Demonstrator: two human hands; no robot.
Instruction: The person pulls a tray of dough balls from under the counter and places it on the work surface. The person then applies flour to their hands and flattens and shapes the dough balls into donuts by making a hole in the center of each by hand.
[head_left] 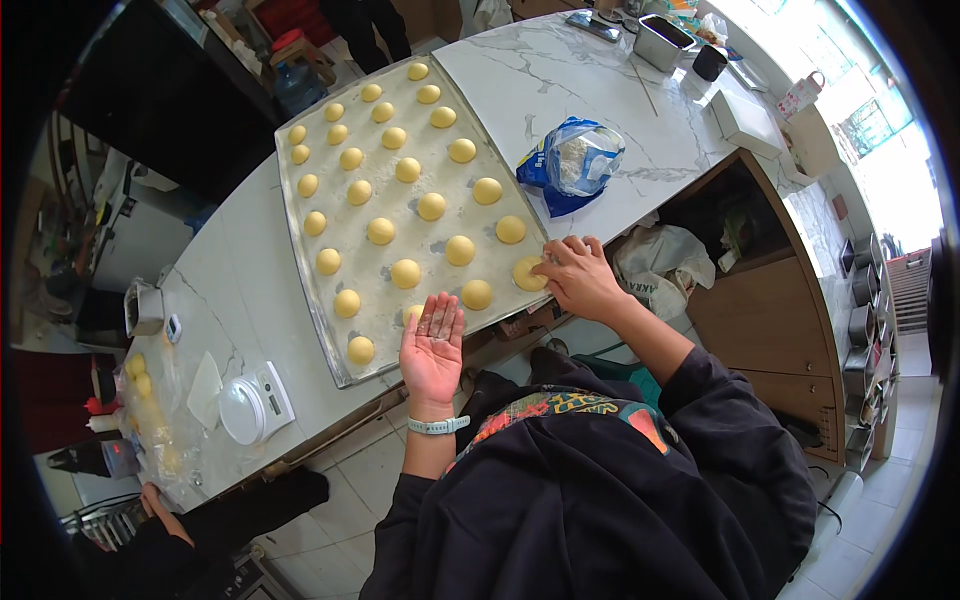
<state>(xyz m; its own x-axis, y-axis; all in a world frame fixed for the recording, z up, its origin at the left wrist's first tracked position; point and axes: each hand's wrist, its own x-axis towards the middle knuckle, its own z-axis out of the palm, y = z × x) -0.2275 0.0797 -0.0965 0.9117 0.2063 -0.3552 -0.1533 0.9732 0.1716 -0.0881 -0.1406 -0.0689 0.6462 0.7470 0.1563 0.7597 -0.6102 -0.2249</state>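
A large floured metal tray holds several round yellow dough balls set in rows. At its near right corner, my right hand has curled fingers on a dough ball, which looks flatter and wider than the others. My left hand hovers over the tray's near edge, palm up, fingers stretched out and dusted with white powder. Part of a dough ball shows behind its fingers. Beside the tray's right edge stands an opened blue and white bag of white powder.
The marble-patterned table carries a white kitchen scale and more dough in clear plastic at the left. A metal tin stands far right. Below the counter is an open cabinet. Another person's hand shows lower left.
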